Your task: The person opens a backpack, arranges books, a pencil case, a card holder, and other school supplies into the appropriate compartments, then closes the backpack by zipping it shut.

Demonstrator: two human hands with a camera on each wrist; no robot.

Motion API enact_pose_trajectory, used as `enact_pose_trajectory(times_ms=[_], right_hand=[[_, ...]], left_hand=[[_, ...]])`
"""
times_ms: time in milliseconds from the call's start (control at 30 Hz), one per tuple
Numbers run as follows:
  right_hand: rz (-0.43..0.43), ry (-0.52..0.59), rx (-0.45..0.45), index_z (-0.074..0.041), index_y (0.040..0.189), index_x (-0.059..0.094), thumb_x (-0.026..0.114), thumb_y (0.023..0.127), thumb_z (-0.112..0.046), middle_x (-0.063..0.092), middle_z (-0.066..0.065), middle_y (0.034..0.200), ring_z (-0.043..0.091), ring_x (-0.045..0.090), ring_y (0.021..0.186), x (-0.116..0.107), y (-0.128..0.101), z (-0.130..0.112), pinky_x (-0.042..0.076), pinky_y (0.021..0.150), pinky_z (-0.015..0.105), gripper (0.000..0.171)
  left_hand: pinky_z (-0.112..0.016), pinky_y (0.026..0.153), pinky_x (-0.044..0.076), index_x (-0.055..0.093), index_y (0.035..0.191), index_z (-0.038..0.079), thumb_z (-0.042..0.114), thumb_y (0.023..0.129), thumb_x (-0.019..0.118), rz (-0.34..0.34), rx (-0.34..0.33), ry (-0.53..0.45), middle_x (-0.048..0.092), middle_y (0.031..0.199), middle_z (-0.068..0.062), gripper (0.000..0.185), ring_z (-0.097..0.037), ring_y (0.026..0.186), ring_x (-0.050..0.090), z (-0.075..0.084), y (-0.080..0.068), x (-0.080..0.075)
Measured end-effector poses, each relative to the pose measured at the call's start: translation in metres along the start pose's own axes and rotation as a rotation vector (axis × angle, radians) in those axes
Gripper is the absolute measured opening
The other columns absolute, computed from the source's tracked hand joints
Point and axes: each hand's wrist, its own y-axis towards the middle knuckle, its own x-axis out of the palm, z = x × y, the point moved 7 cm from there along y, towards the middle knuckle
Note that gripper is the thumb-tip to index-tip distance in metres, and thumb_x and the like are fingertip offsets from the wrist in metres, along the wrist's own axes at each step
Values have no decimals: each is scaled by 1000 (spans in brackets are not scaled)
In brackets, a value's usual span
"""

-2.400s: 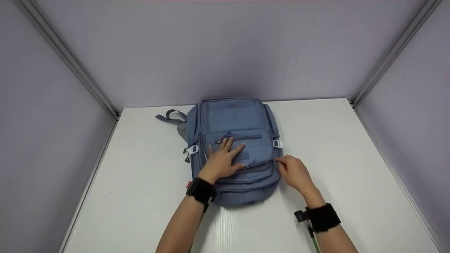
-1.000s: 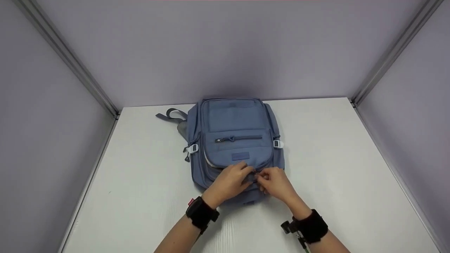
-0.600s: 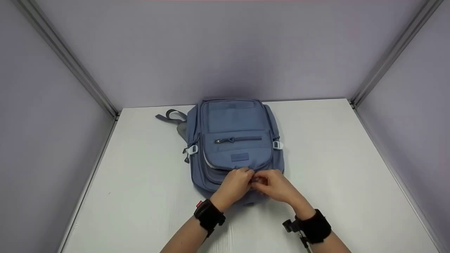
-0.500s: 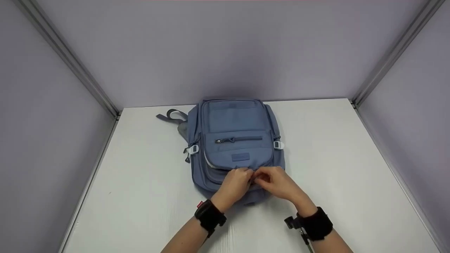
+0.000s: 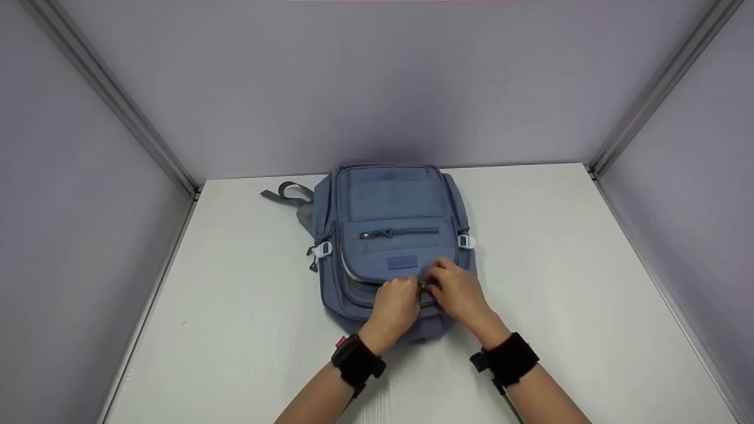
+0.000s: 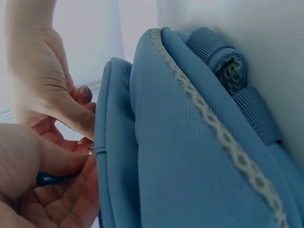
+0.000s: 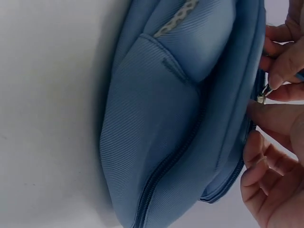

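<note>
A blue backpack (image 5: 389,194) lies front side up on the white table. My left hand (image 5: 396,306), at the lower edge of its front pocket, pinches a blue zipper pull (image 6: 49,179) between thumb and fingers. Close beside it, my right hand (image 5: 462,291) pinches the edge of the pocket flap (image 5: 377,265). In the right wrist view the metal zipper slider (image 7: 261,99) sits between the fingertips of both hands. A pale line shows along the flap's left edge. My fingers hide part of the zipper track in the head view.
White table surface (image 5: 235,306) surrounds the backpack. Grey panels (image 5: 377,82) rise behind and at both sides. A loose shoulder strap (image 5: 288,196) sticks out at the upper left, and white buckles (image 5: 466,241) sit on both flanks.
My left hand has gone from lying spread on the pocket to gripping at its lower edge. My right hand has moved from the bag's right side to the middle, then slightly up.
</note>
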Motion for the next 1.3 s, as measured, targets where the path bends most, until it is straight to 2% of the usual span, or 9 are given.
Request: enact_pose_trajectory(times_ms=[133, 233, 467, 567, 733, 933, 1133, 1300], right_hand=[[4, -18, -14, -11, 82, 71, 83, 77, -5, 56, 0, 85, 21, 62, 69, 0, 1, 0, 51, 59, 37, 14], [8, -5, -6, -11, 82, 71, 83, 77, -7, 57, 0, 83, 21, 63, 71, -2, 1, 2, 52, 61, 38, 14], [3, 7, 17, -14, 79, 70, 83, 78, -13, 60, -1, 82, 21, 64, 72, -6, 1, 3, 52, 61, 40, 13], [10, 5, 19, -15, 78, 70, 83, 78, -14, 61, -2, 81, 21, 64, 72, -7, 1, 4, 52, 61, 40, 14], [17, 8, 10, -15, 79, 70, 84, 77, -14, 62, -2, 81, 21, 65, 72, -7, 1, 4, 52, 61, 40, 14], [15, 33, -2, -13, 79, 69, 83, 77, -12, 61, -1, 82, 21, 65, 75, -6, 1, 4, 53, 64, 40, 15], [0, 55, 5, -12, 79, 68, 82, 79, -9, 59, 0, 82, 21, 64, 76, -6, 0, 5, 52, 66, 39, 15], [-10, 61, 8, -12, 80, 68, 82, 79, -9, 58, -1, 81, 20, 63, 74, -4, 0, 5, 52, 65, 38, 14]], left_hand=[[-36, 50, 52, 61, 71, 6, 7, 89, 69, -27, -9, -10, 61, 64, -10, 19, -27, 58, 64, 0, 3, -1], [-34, 49, 51, 60, 70, 7, 12, 91, 70, -8, -7, -15, 60, 63, -9, 23, -25, 56, 63, -1, 5, -4], [-34, 42, 48, 52, 57, 11, 11, 90, 71, 157, 90, 26, 54, 54, -5, 38, -23, 48, 59, 4, 3, -12], [-35, 41, 46, 49, 57, 11, 11, 88, 73, 195, 104, 2, 51, 52, -4, 39, -24, 46, 57, 1, -1, -15], [-38, 44, 47, 47, 57, 12, 10, 85, 76, 207, 61, -55, 52, 53, -5, 41, -25, 48, 58, -11, -10, -18], [-39, 47, 49, 56, 61, 10, 12, 85, 77, 209, 3, -86, 59, 58, -6, 32, -26, 52, 62, -28, -21, -27], [-40, 52, 52, 65, 67, 7, 12, 85, 77, 190, -74, -116, 63, 62, -6, 22, -26, 58, 65, -53, -31, -38], [-38, 52, 51, 66, 67, 7, 10, 85, 76, 186, -104, -138, 62, 62, -4, 21, -22, 57, 63, -71, -39, -47]])
